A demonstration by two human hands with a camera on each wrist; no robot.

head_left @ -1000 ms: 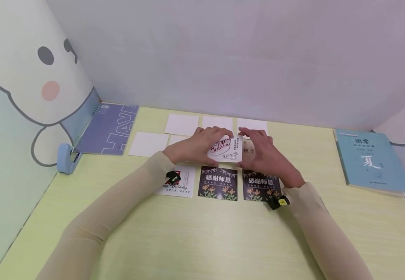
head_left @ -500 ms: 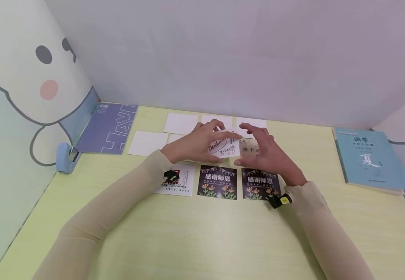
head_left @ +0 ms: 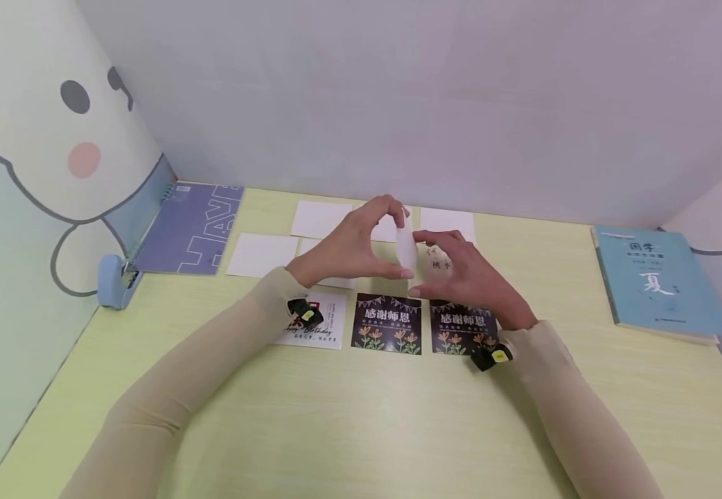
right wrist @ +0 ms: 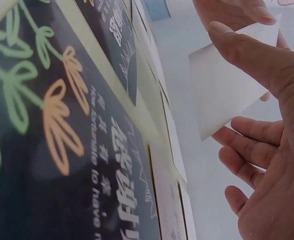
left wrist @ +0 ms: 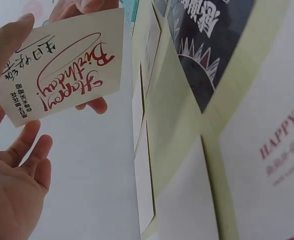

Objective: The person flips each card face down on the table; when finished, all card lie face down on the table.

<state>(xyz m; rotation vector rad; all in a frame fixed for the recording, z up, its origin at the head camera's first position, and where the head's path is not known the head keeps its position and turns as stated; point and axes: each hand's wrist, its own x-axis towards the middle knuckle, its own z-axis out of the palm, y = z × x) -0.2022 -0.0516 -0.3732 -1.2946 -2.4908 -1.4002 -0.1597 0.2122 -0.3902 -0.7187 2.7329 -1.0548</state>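
A small greeting card [head_left: 406, 244] stands on edge above the table between both hands. My left hand [head_left: 353, 244] holds it from the left, thumb at one edge and fingers at the opposite one. From the other side my right hand [head_left: 470, 276] spans it, thumb and fingertips at its edges. Red "Happy Birthday" lettering covers the card's face [left wrist: 74, 72] in the left wrist view; its plain white back [right wrist: 229, 82] shows in the right wrist view. Below lie two dark flower-print cards [head_left: 387, 326], a white birthday card [head_left: 336, 322] and a tan lettered card [head_left: 436, 258].
Several blank white cards [head_left: 262, 255] lie in rows toward the wall. A purple spiral notebook [head_left: 183, 232] and a light-blue object [head_left: 113, 283] are at the left. At the right lies a blue book [head_left: 660, 284].
The card has been raised and turned from face-up to edge-on. My left hand has lifted with it, and my right hand's fingers have closed in toward its edges.
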